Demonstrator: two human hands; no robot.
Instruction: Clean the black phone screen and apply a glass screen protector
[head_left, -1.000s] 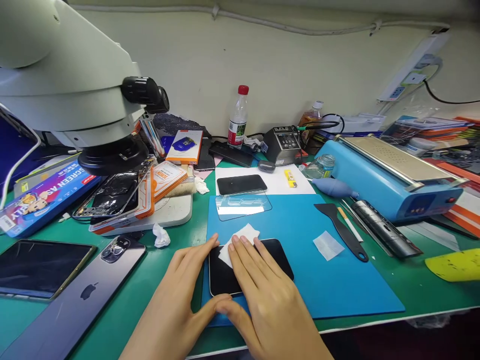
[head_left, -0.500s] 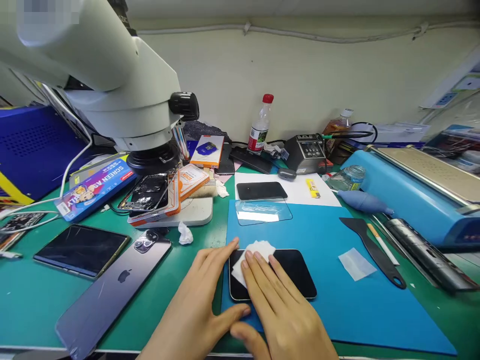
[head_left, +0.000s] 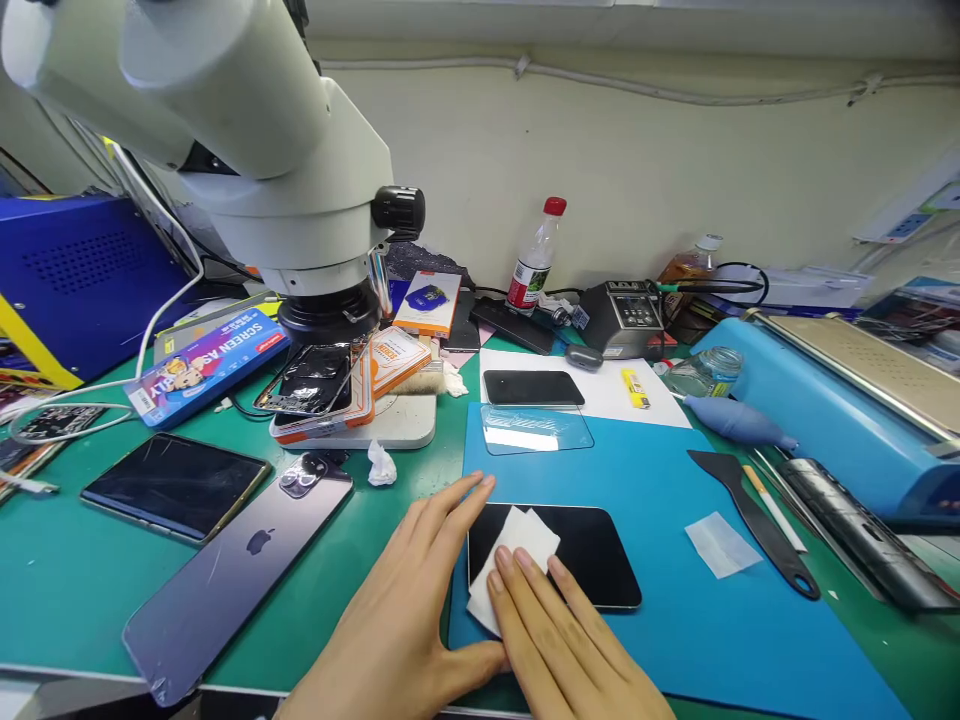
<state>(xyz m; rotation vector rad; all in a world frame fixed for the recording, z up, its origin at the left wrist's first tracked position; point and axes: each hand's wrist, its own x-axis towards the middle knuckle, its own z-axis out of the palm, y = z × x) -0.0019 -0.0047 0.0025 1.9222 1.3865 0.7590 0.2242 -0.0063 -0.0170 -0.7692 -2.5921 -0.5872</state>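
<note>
Nearer to the front of the blue mat (head_left: 750, 650) than half a second ago, the right hand (head_left: 570, 650) has slid its white wipe (head_left: 519, 545) down the black-fronted phone (head_left: 596, 560), so that a corner now overhangs the phone's near edge. That hand's fingers lie extended on the wipe, pressing it rather than curling round it. The left hand (head_left: 405, 610) is spread, fingers straight and thumb apart, beside the phone's left end at the mat's left edge. The phone lies screen up on the mat's left part.

Farther right on the mat is a thin white square (head_left: 721, 545), with a black scraper (head_left: 750, 512) across the mat's right edge. A clear glass panel (head_left: 525, 430) lies at the mat's far left corner, and white paper (head_left: 664, 410) lies just beyond the mat.

Around the mat spreads a green tabletop (head_left: 67, 600), crowded and slightly littered. Left of the mat is a purple phone (head_left: 232, 590), back up; beyond that side stands a pale microscope (head_left: 300, 170). To the mat's far right sits a light-blue machine (head_left: 810, 390). Behind the mat, a red-capped bottle (head_left: 534, 262) stands before a cream wall (head_left: 450, 150), along which a pale cable (head_left: 637, 86) sags between clips.
</note>
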